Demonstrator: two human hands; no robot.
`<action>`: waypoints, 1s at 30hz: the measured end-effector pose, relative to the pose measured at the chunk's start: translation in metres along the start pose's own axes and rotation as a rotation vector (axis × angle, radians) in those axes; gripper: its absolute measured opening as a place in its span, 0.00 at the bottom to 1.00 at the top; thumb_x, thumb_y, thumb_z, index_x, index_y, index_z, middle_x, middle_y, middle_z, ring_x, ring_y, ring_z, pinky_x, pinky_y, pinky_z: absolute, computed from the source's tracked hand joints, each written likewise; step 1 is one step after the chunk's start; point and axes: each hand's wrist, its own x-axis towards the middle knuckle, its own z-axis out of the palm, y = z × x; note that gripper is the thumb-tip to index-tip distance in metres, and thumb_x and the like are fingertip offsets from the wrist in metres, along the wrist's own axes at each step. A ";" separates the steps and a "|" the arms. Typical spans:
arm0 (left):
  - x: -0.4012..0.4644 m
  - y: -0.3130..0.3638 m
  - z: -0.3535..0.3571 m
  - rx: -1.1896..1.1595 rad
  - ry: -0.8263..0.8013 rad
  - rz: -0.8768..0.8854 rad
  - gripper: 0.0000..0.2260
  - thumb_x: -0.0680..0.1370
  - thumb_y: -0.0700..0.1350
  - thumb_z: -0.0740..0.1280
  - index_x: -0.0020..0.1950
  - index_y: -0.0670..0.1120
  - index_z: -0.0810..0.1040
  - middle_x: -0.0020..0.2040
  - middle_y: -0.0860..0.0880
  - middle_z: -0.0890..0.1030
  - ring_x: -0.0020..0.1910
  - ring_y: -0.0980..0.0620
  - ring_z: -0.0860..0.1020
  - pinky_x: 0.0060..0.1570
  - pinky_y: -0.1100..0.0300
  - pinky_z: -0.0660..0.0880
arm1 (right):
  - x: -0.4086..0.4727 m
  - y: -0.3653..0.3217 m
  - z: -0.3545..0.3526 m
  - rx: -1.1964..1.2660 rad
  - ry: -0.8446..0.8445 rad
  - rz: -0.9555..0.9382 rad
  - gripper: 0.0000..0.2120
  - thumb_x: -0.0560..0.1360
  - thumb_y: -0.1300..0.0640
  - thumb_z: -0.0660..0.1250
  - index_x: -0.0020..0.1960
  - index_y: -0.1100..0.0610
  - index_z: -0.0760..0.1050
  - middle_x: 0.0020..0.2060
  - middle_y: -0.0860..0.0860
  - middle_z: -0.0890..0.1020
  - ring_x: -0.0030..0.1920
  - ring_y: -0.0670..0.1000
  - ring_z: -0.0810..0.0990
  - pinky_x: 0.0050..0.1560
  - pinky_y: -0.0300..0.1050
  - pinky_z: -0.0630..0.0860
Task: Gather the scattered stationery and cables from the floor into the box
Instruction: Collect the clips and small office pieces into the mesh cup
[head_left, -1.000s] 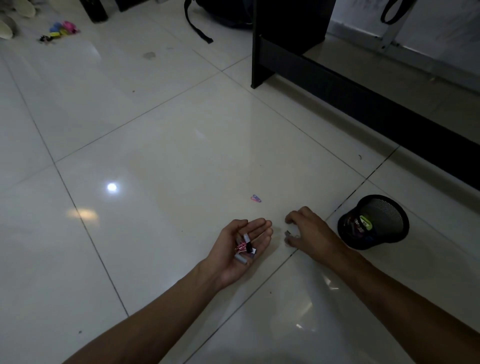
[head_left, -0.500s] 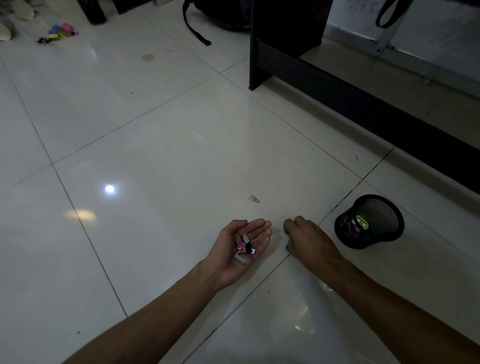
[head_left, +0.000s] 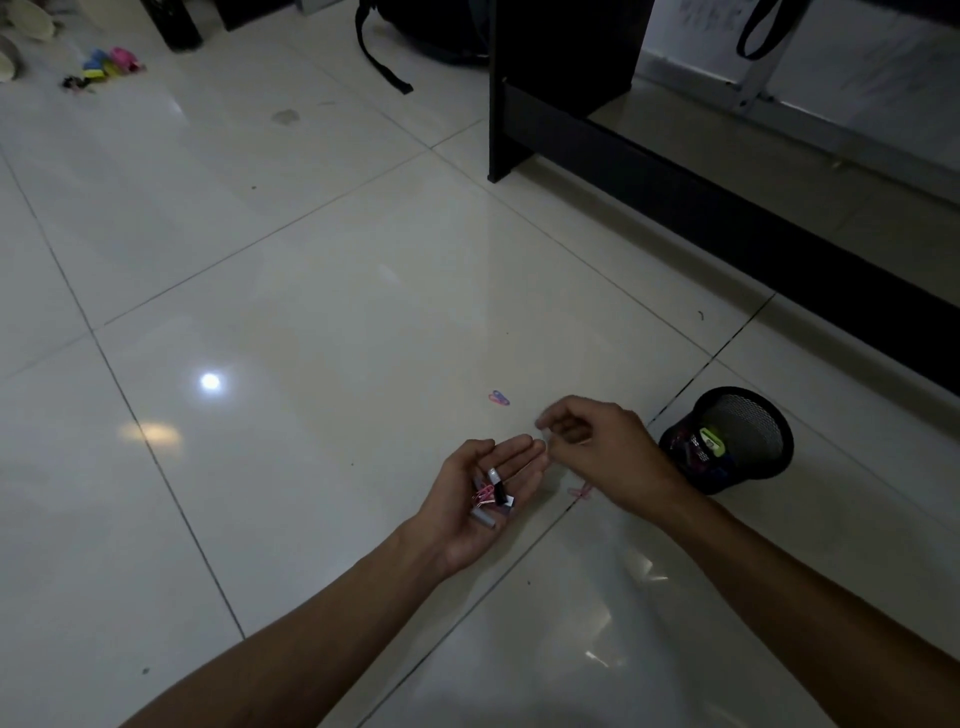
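Note:
My left hand (head_left: 485, 501) lies palm up just above the floor. It cups a small pile of stationery (head_left: 491, 493): pink paper clips, a black binder clip and grey pieces. My right hand (head_left: 597, 447) hovers just right of the left fingertips, thumb and forefinger pinched on a small pale piece that is hard to make out. A pink paper clip (head_left: 498, 398) lies on the tile beyond both hands. Another pink clip (head_left: 581, 491) lies under my right wrist. A black mesh cup (head_left: 748, 415) sits tipped to the right, with a green item and other bits inside.
A black furniture frame (head_left: 675, 192) runs along the right, its leg at the upper middle. A dark bag with a strap (head_left: 384, 62) lies at the top. Colourful small items (head_left: 109, 62) sit far off at the upper left, near a black object (head_left: 176, 26).
My right hand has lifted off the floor, where its fingertips touched a small grey piece, and moved up beside the left fingertips. The left hand has stayed cupped in place.

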 end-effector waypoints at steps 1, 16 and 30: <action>0.000 0.000 0.000 0.000 -0.014 0.000 0.17 0.78 0.41 0.58 0.46 0.34 0.84 0.48 0.39 0.84 0.45 0.45 0.85 0.42 0.56 0.82 | -0.003 -0.012 0.002 -0.016 -0.057 -0.062 0.08 0.72 0.64 0.69 0.46 0.51 0.80 0.40 0.47 0.82 0.39 0.38 0.79 0.41 0.30 0.75; -0.002 0.010 0.004 0.049 -0.028 0.018 0.15 0.77 0.42 0.60 0.45 0.35 0.85 0.53 0.39 0.83 0.49 0.44 0.84 0.48 0.55 0.81 | -0.001 -0.002 -0.022 -0.363 0.030 -0.163 0.06 0.77 0.60 0.66 0.52 0.58 0.80 0.46 0.52 0.83 0.46 0.50 0.80 0.48 0.42 0.74; -0.002 0.011 0.002 0.033 -0.036 0.006 0.13 0.71 0.41 0.64 0.46 0.35 0.84 0.53 0.39 0.83 0.49 0.44 0.84 0.47 0.55 0.82 | -0.027 0.076 -0.005 -0.543 -0.121 -0.187 0.17 0.74 0.55 0.72 0.62 0.57 0.77 0.56 0.52 0.76 0.55 0.52 0.74 0.51 0.35 0.66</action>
